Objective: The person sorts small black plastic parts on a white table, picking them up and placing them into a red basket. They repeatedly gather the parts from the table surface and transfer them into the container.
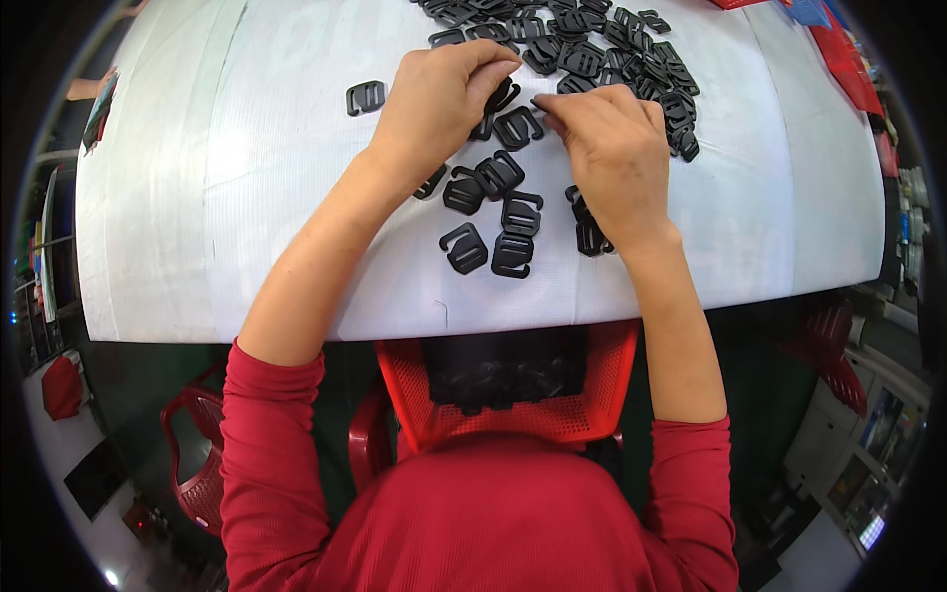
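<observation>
Black plastic strap buckles with an open hook at one end lie loose on the white-covered table (276, 158). Over them, my left hand (434, 94) is closed, thumb and forefinger together; whether a piece sits in its grip is hidden. One buckle (505, 95) shows just below those fingers. To the right, my right hand (617, 143) pinches a black buckle, of which only a small dark end (539, 102) shows. Between the hands lies another buckle (518, 127). Several more, such as one buckle (464, 248), are spread nearer to me. Part of a buckle (590, 237) shows beside my right wrist.
A large heap of buckles (582, 59) covers the far middle of the table. One buckle (366, 98) lies apart at left. Below the near edge, a red basket (409, 395) holds dark pieces. Red plastic chairs (202, 474) stand around; a red item (843, 64) lies far right.
</observation>
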Motion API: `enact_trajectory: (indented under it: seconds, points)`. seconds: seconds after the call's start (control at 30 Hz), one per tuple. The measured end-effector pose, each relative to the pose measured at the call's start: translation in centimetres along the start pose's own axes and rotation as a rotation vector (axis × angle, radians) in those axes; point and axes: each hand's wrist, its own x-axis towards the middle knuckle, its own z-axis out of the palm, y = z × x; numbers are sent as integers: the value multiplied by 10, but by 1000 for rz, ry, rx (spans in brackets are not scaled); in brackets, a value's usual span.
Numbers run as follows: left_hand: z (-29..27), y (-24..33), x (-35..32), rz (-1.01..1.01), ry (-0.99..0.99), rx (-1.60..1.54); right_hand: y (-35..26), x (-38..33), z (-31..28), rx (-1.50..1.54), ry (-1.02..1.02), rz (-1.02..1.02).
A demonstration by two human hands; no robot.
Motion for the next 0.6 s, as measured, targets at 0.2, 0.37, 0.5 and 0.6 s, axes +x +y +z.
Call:
enact_trajectory:
  seconds: [0.2, 0.37, 0.5, 0.6]
  points:
    - [-12, -6, -15, 124, 112, 234, 1, 4, -3, 84, 8, 80]
    - [-34, 36, -63, 21, -76, 174, -8, -8, -2, 69, -70, -80]
    - [-36, 46, -92, 47, -104, 276, -17, -23, -18, 150, -54, 24]
    - [-39, 46, -101, 10, -64, 309, -36, -39, -33, 192, -164, 2]
